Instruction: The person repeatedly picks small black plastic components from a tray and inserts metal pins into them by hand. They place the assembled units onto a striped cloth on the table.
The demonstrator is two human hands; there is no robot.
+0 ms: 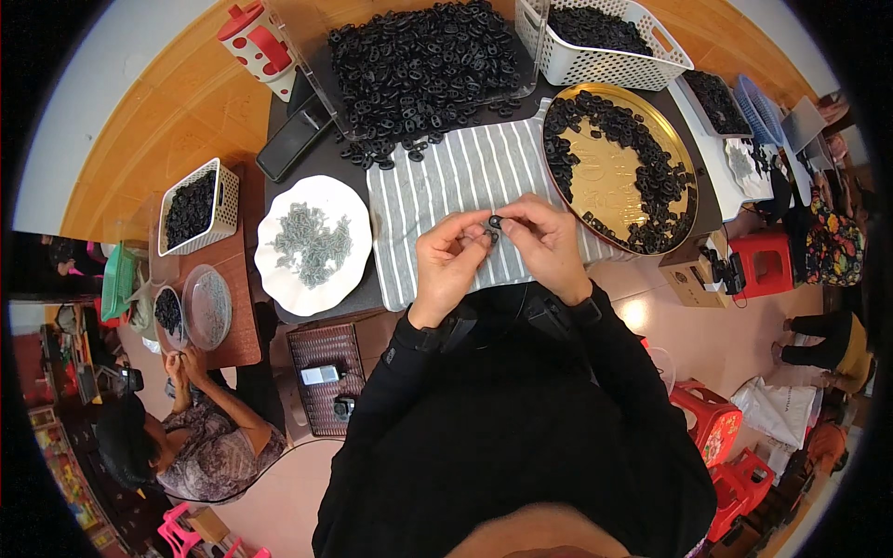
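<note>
Both hands meet over a grey and white striped cloth (437,191). My right hand (549,244) pinches a small black plastic piece (495,222) with a hole in it between thumb and forefinger. The fingertips of my left hand (448,264) are pressed together right beside that piece; a second small dark bit shows at them, too small to name. To the left of the cloth lies a white scalloped plate (274,256) with a heap of small grey metal parts (313,244). On the right, a round gold tray (595,177) carries many of the same black pieces (656,191).
A clear bin (316,88) heaped with black pieces stands at the back, some spilling onto the cloth. Nearby are a white basket (605,63), a phone (294,139) and a red-spotted cup (256,51). At a brown table (237,316) on the left, another person (209,442) works.
</note>
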